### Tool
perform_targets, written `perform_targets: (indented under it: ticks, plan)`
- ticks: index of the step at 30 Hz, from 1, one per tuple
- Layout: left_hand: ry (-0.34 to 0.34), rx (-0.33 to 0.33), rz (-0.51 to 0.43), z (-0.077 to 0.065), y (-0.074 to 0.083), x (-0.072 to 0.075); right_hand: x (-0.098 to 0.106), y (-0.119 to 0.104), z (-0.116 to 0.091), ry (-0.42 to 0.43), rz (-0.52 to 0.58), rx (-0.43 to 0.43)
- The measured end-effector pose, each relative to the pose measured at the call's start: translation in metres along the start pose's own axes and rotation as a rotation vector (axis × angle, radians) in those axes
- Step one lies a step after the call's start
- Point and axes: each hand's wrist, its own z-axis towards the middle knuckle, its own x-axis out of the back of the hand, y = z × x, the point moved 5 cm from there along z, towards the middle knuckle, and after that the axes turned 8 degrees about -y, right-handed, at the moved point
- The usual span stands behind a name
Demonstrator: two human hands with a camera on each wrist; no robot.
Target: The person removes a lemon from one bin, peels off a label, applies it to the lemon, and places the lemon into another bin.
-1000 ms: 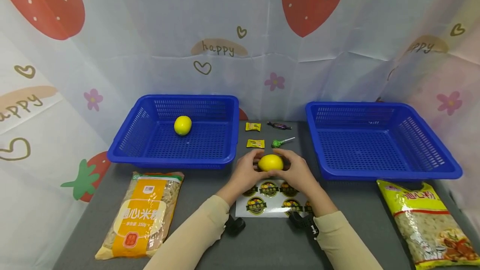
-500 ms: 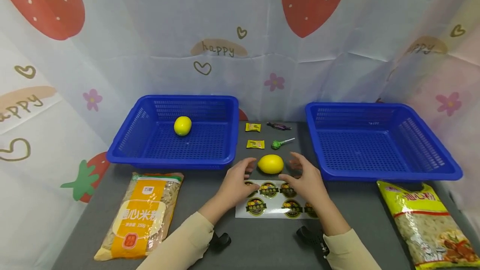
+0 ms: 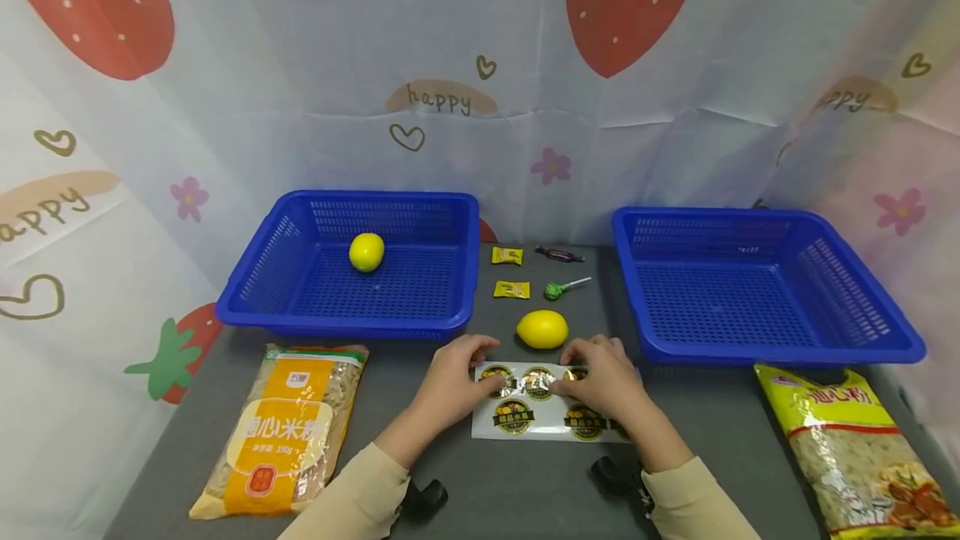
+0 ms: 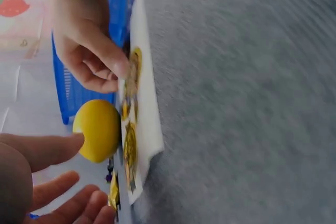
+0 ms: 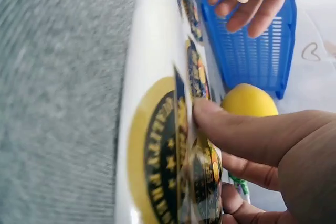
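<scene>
A white sheet of round black-and-gold stickers (image 3: pixel 542 427) lies on the grey table before the person. Over its upper right part the right hand (image 3: pixel 606 377) has its fingers bent, thumb tip right at the stickers and the other fingertips by the far edge; whether it pinches the sheet I cannot tell. The left hand (image 3: pixel 444 382) is at the sheet's upper left corner, its thumb and fingers spread apart and holding nothing. Just beyond the sheet rests a yellow lemon (image 3: pixel 542 329), which neither hand grips. In the left wrist view, the left thumb overlaps the lemon (image 4: pixel 98 130).
A blue basket (image 3: pixel 345 329) at the back left holds a yellow fruit (image 3: pixel 367 252); another blue basket (image 3: pixel 780 352) stands back right. Between them lie two yellow-wrapped candies (image 3: pixel 512 290), a dark-wrapped candy (image 3: pixel 559 254) and a green lollipop (image 3: pixel 553 291). Noodle bags (image 3: pixel 281 432) (image 3: pixel 855 448) flank the table.
Both hands have let go of the lemon, leaving it on the table, and have drawn back toward the person. The right hand has come down over the sticker sheet.
</scene>
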Motion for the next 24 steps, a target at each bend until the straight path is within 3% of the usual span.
perform_targets:
  ticks: [7,11,17,24]
  plan:
    - [0.014,-0.077,0.139,-0.008,0.006,-0.001,0.009,-0.005,-0.006,-0.055,0.145,0.012]
    - [0.023,-0.09,0.197,-0.009,0.012,0.0,0.017,-0.009,-0.011,-0.08,0.171,0.065]
    - [0.032,-0.084,0.196,-0.012,0.016,0.002,0.024,-0.014,-0.018,-0.123,0.211,0.136]
    - [0.052,-0.086,0.188,-0.012,0.017,0.004,0.03,-0.014,-0.022,-0.109,0.218,0.184]
